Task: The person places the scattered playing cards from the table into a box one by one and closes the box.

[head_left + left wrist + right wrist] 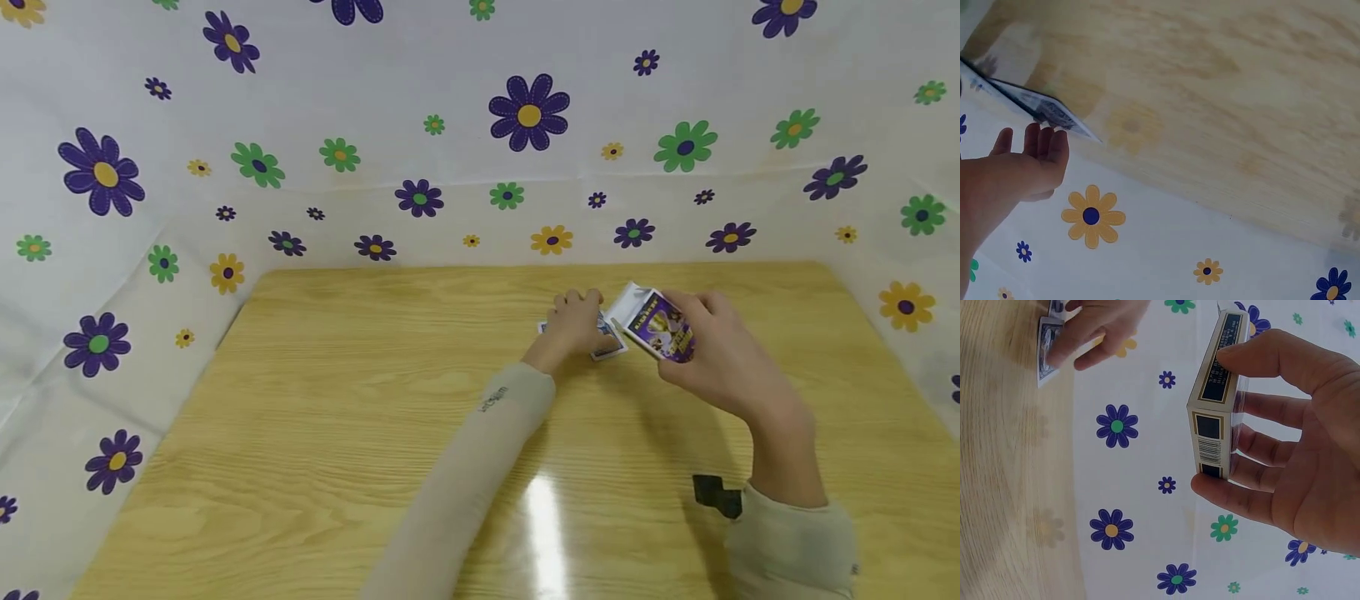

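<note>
My right hand (723, 354) grips a purple-and-white card box (660, 329), held tilted above the table with its white flap end toward the left hand. In the right wrist view the box's barcode end (1211, 450) shows, thumb on one narrow side and fingers on the other. My left hand (573, 325) is over playing cards (609, 340) on the table, just left of the box. In the right wrist view a finger of it touches a card (1046, 353). In the left wrist view its bent fingers are beside the cards (1060, 114); their number is hidden.
The light wooden table (337, 400) extends left and toward me. A white cloth with printed flowers (450, 100) rises behind it and along both sides. A dark strap piece (717, 495) sticks out at the right wrist.
</note>
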